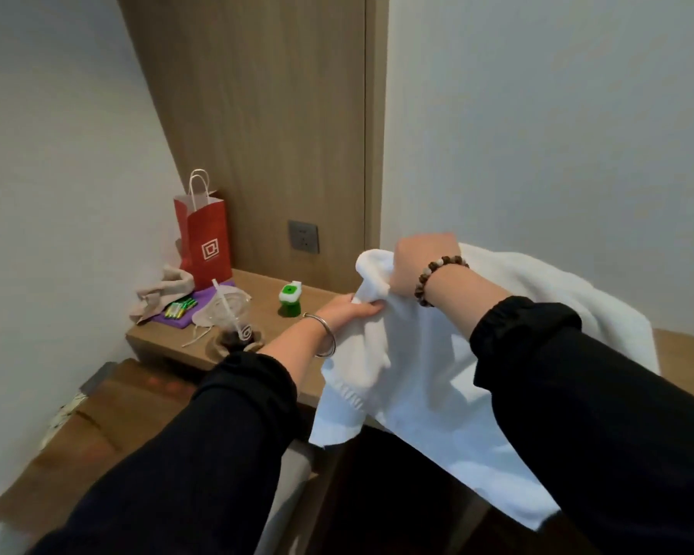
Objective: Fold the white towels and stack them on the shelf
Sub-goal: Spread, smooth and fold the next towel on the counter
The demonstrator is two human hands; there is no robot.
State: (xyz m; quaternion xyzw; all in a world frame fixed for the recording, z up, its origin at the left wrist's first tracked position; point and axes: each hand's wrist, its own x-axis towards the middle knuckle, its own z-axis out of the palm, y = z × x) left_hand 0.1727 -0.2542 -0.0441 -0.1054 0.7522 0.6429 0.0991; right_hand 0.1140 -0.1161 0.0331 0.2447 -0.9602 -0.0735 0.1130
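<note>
Wooden ledge (263,288): clutter at the left end. The left hand (349,312) pinches an edge of the white towel (409,378). The right hand (423,266) grips its bunched upper corner. The towel hangs unfolded over the ledge front. Folding appears barely begun; stacking remains. The right fingertips are hidden, and the white pile (557,290) behind cannot be identified.

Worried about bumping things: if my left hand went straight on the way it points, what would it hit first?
Probably the right hand, gripping the same white towel just beyond the left hand; depth unclear.
</note>
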